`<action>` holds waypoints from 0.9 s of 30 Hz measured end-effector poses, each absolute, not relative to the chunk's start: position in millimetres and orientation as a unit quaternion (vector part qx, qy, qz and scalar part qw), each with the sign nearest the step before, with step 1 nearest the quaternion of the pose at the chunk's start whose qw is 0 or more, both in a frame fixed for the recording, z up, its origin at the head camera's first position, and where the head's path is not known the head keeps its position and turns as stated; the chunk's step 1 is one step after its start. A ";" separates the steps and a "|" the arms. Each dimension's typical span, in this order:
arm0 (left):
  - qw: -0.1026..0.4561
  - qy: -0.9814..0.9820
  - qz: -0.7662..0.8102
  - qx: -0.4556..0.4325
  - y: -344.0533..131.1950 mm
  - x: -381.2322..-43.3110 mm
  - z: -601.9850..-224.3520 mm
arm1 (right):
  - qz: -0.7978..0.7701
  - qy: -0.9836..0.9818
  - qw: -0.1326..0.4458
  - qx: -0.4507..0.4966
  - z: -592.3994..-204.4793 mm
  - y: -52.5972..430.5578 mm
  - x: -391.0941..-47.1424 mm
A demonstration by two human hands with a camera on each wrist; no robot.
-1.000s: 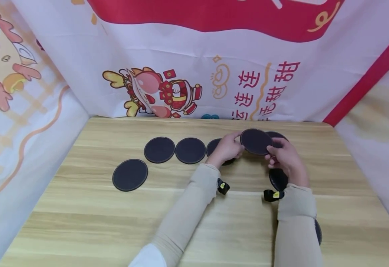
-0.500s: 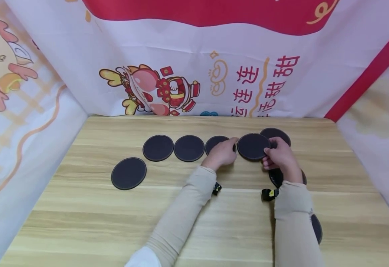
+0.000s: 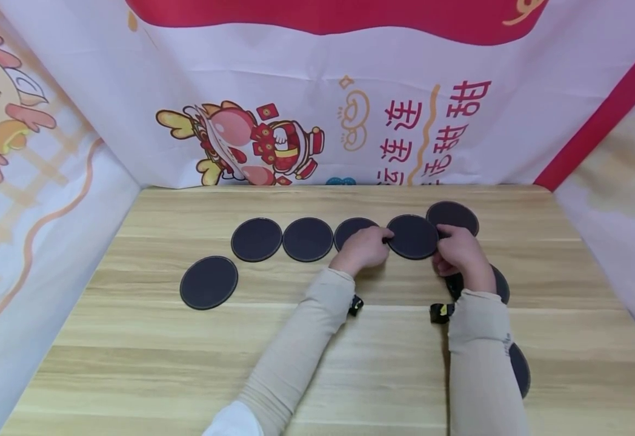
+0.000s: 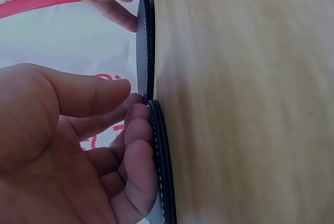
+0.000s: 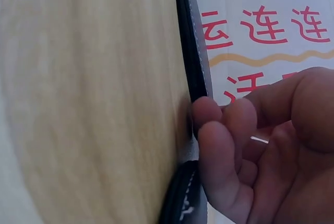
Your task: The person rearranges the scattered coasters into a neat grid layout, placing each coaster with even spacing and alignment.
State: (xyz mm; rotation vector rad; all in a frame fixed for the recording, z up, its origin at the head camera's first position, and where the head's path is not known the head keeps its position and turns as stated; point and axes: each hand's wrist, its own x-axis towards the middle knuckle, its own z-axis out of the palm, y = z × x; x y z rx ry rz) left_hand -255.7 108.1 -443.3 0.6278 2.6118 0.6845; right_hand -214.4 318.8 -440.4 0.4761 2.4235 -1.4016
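A round black coaster (image 3: 412,237) with pale edge stitching lies flat on the wooden table between the two hands. My left hand (image 3: 363,248) reaches over the neighbouring coaster (image 3: 350,229), its index fingertip at the left edge of the middle one. In the left wrist view, its thumb stands apart from loosely bent fingers, which rest along a stitched coaster rim (image 4: 166,182). My right hand (image 3: 462,251) touches the middle coaster's right edge with its fingertips. The right wrist view shows its bent fingers (image 5: 216,145) against the side of that coaster (image 5: 195,51).
More black coasters lie in an arc: one at far left (image 3: 209,283), two in the back row (image 3: 256,240), one at back right (image 3: 452,219). Another (image 3: 500,284) is partly behind the right wrist, and one (image 3: 520,369) beside the right forearm. A printed cloth (image 3: 295,72) hangs behind.
The middle coaster has come down from above the table into the row, left of the back right coaster. My right hand has shifted slightly right and its grip has loosened.
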 end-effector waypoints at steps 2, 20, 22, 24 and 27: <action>0.183 0.926 0.244 0.224 107.8 -256.4 -444.7 | -0.472 0.853 0.148 0.166 -440.1 319.2 -214.6; 0.184 0.922 0.260 0.222 105.0 -258.3 -446.5 | -0.413 0.878 0.167 0.177 -432.5 318.1 -212.8; 0.186 0.920 0.263 0.223 104.9 -258.4 -446.7 | -0.412 0.880 0.166 0.170 -431.4 317.4 -212.4; 0.186 0.920 0.263 0.223 105.2 -258.2 -446.9 | -0.412 0.882 0.164 0.158 -430.0 316.2 -211.5; 0.186 0.920 0.264 0.224 105.6 -258.1 -446.8 | -0.415 0.883 0.162 0.145 -428.4 314.5 -210.5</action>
